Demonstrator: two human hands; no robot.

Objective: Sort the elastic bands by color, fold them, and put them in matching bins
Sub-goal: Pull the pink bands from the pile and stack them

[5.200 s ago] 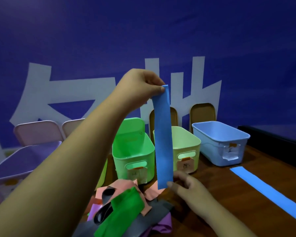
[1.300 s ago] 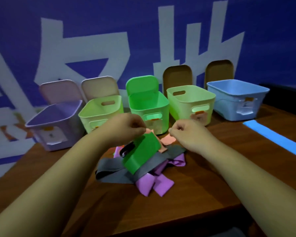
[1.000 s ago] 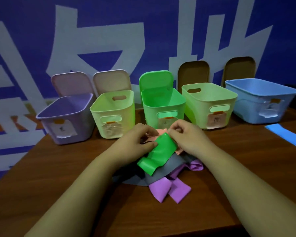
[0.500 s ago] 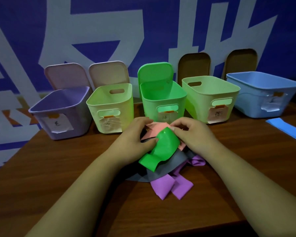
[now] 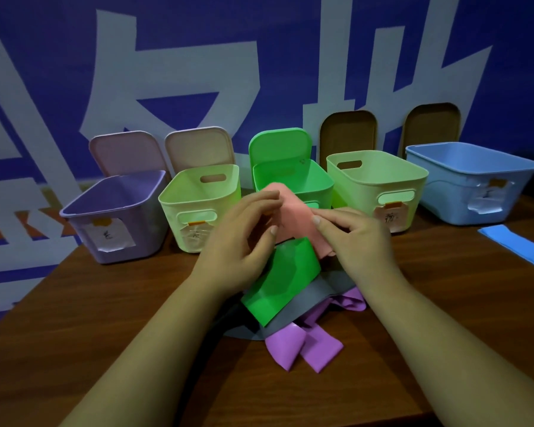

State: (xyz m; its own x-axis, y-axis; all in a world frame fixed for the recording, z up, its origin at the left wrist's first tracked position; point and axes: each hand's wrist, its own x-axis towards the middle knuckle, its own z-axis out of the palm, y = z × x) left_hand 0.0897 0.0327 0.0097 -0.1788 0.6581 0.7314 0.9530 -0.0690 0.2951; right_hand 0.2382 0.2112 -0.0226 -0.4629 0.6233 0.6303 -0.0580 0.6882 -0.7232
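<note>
A pile of elastic bands lies on the wooden table (image 5: 74, 318): a green band (image 5: 282, 278) on top, a grey band (image 5: 309, 300) under it, purple bands (image 5: 302, 346) at the front. Above the pile both hands hold a pink band (image 5: 296, 214). My left hand (image 5: 244, 238) pinches its upper left edge. My right hand (image 5: 358, 238) grips its right side. Five open bins stand in a row behind: purple bin (image 5: 117, 217), light green bin (image 5: 198, 204), bright green bin (image 5: 293, 177), second light green bin (image 5: 379, 186), blue bin (image 5: 472, 180).
A blue band (image 5: 515, 245) lies flat on the table at the far right, in front of the blue bin. Lids lean against the blue banner wall behind the bins. The table's near edge runs along the bottom right.
Both hands have let go of the green band, which now lies on the pile, and have lifted the pink band from underneath it.
</note>
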